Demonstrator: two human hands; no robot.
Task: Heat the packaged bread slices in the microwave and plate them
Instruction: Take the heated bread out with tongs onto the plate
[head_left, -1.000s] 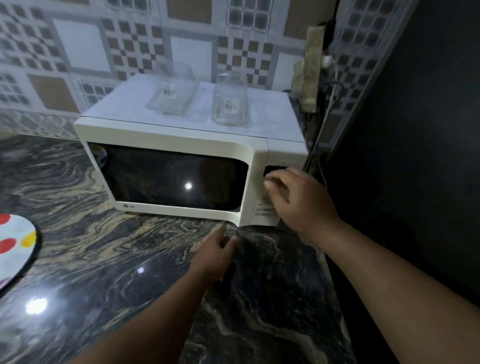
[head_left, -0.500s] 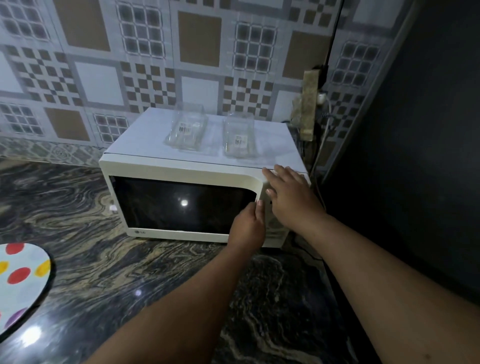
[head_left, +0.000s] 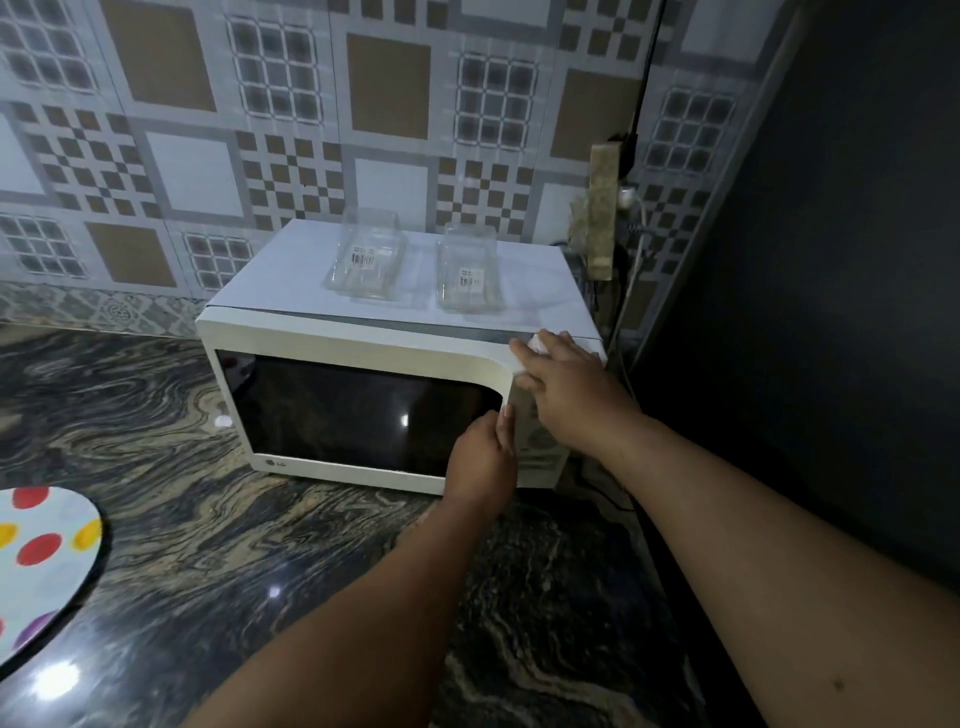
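The white microwave (head_left: 363, 364) stands on the dark marbled counter (head_left: 208, 545), with its back toward the tiled wall (head_left: 260, 130). Its door (head_left: 358, 410) looks shut, and the dark window shows nothing of the inside; no bread can be seen. The left hand (head_left: 480, 460) is at the right edge of the door, with the fingers bent toward that edge and the fingertips touching it; if they really hook around the edge, I cannot tell. The right hand (head_left: 569, 392) lies flat on the upper right corner of the microwave, over the control panel (head_left: 540, 452), with the fingers straight and a little spread, holding nothing. On top of the microwave two clear plastic packs (head_left: 366, 260) lie side by side, each with a small label, and they look empty. A plate (head_left: 41, 571) with coloured dots is on the counter at the left, well apart from the microwave. A dark wall (head_left: 831, 260) rises just at the right.
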